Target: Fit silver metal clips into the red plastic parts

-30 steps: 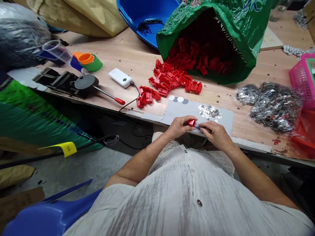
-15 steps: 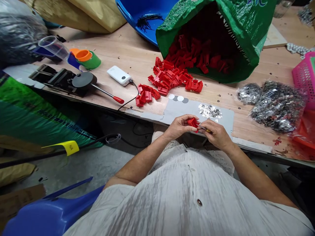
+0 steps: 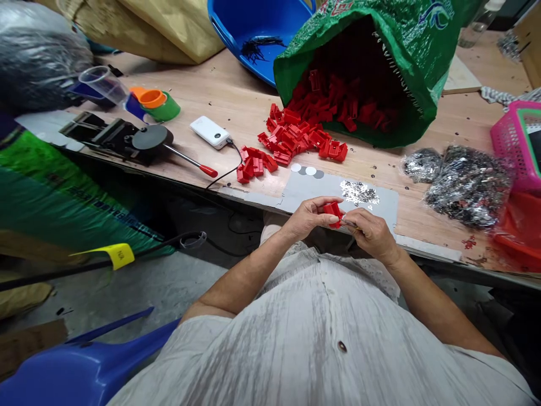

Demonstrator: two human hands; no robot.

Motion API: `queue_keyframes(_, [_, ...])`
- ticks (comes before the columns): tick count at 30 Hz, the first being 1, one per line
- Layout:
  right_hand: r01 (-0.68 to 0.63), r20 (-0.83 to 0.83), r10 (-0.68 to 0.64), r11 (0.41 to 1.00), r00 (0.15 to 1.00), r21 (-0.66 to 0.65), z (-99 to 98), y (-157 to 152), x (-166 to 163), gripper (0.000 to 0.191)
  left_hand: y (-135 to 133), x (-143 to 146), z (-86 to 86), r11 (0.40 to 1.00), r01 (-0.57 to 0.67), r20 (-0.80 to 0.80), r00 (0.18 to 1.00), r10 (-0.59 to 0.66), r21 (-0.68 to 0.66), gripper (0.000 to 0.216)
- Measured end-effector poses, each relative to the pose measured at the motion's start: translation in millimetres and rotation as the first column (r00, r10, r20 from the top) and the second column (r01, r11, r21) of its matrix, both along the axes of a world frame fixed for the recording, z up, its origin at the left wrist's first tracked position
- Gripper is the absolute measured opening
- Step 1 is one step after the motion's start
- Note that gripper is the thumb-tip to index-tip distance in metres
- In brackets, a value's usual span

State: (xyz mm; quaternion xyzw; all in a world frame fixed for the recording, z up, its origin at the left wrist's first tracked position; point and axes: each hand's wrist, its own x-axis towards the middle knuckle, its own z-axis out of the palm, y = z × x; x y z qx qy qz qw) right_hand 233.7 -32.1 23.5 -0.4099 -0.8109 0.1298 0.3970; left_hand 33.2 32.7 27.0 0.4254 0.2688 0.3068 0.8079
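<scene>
My left hand pinches a small red plastic part just in front of the table edge. My right hand is closed on a thin metal tool, its tip against the red part. Right behind the hands lies a grey mat with a scatter of tiny shiny metal pieces. Further back a heap of the same red parts spills from a green woven sack lying on its side.
A white power bank with a cable, a black hand press with a red-tipped lever, and cups sit at left. A blue basin is at the back. Bags of metal bits and a pink basket are at right.
The red part has been turned and lifted slightly between my hands; my right hand has edged closer to it. The view has shifted a little.
</scene>
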Motion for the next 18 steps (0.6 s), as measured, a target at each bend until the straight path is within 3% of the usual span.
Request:
queue_keyframes(5, [-0.017,-0.154,-0.018,0.975,0.988,-0.221,6.8,-3,-2,0.010,-4,0,-1.0,0.999,0.001,0.034,0.999,-0.002,0.041,0.054])
queue_keyframes(10, [0.047,-0.291,-0.221,0.863,0.931,-0.503,10.8,-8,0,0.018,-8,2,-7.1,0.998,-0.022,0.067,0.998,0.019,0.058,0.053])
queue_keyframes(18, [-0.018,-0.379,-0.300,0.764,0.875,-0.645,7.9,-12,-3,0.029,-15,5,-4.1,0.994,-0.043,0.091,0.995,0.034,0.100,0.049])
